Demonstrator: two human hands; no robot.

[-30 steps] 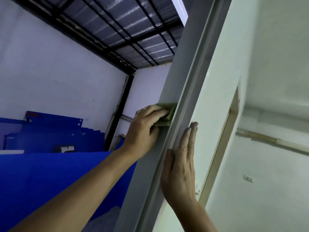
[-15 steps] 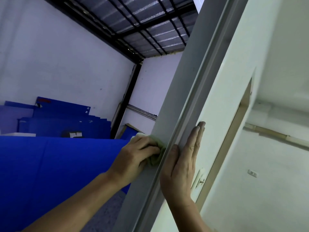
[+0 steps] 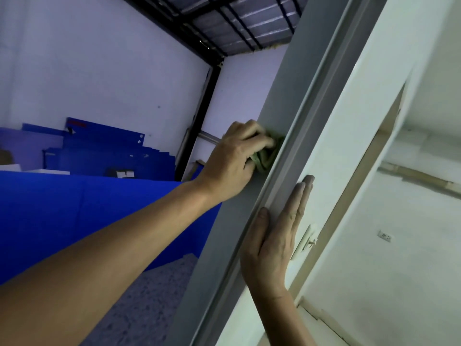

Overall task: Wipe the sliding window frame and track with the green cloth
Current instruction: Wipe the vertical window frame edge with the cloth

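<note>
The green cloth (image 3: 264, 159) is bunched and gripped in the left hand (image 3: 233, 161), whose fingers are curled closed over it and pressed against the grey window frame (image 3: 282, 101). The cloth shows at 3 o'clock of that hand, wedged between the fingertips and the frame's flat face, just beside the raised track (image 3: 308, 126) that runs diagonally from 7 o'clock to 1 o'clock across the view. The right hand (image 3: 274, 242) is laid flat and open, with nothing held: its fingers are extended along the pale inner edge beside the track, and the thumb is set against the track's ridge. It lies at 5 o'clock of the left hand, the two kept apart by the track. A small white latch (image 3: 305, 242) is seen just beside the right hand at its 3 o'clock. Past the frame, at 9 o'clock, blue panels (image 3: 82, 156) are stacked against a white wall (image 3: 99, 71), and a speckled floor (image 3: 149, 295) shows beneath the left forearm. A dark corrugated roof (image 3: 244, 18) on black beams is seen at 12 o'clock. At 3 o'clock, a white wall socket (image 3: 385, 236) is fixed on the interior wall.
</note>
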